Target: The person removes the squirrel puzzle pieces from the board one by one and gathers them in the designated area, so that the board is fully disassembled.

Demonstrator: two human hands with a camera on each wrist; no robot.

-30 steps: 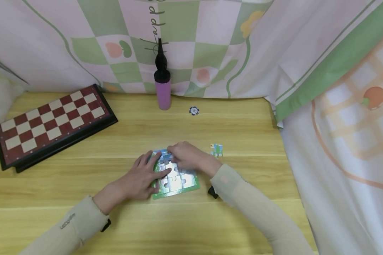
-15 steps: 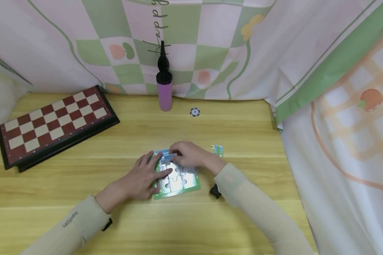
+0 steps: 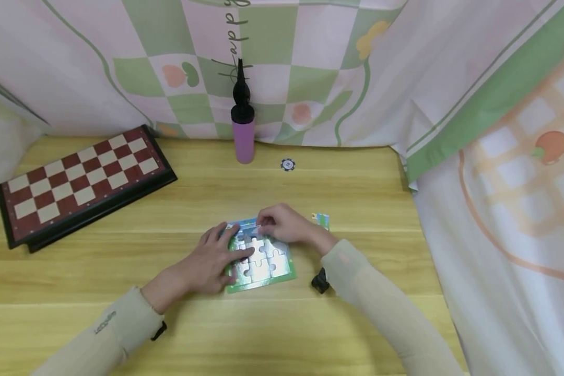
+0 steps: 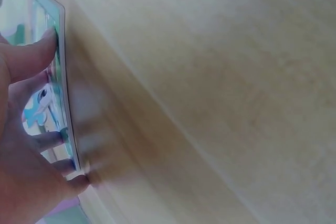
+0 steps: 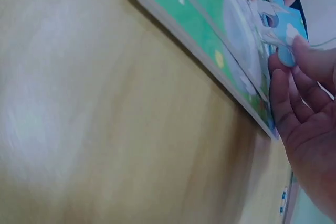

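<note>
My table (image 3: 357, 188) is pale wood with a smooth, faintly shiny grain. The cardboard puzzle (image 3: 263, 261) under my fingers has a glossy printed face that catches the light. Behind hangs soft matt cloth (image 3: 310, 62), and the chessboard (image 3: 80, 180) looks lacquered.

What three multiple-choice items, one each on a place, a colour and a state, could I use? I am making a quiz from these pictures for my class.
1. Where does the chessboard lie?
A. at the table's far left
B. beside the right hand
C. under the puzzle

2. What colour is the body of the pump standing at the cloth backdrop?
A. yellow
B. purple
C. red

3. What is the right hand doing?
A. lying flat on bare wood
B. lifting the chessboard
C. pinching a blue puzzle piece at the puzzle's far edge

Answers: 1 A, the head view shows it far left on the table. 2 B, its body is purple under a black top. 3 C, the right wrist view shows fingertips on the piece over the puzzle, while the left hand rests on the puzzle.
</note>
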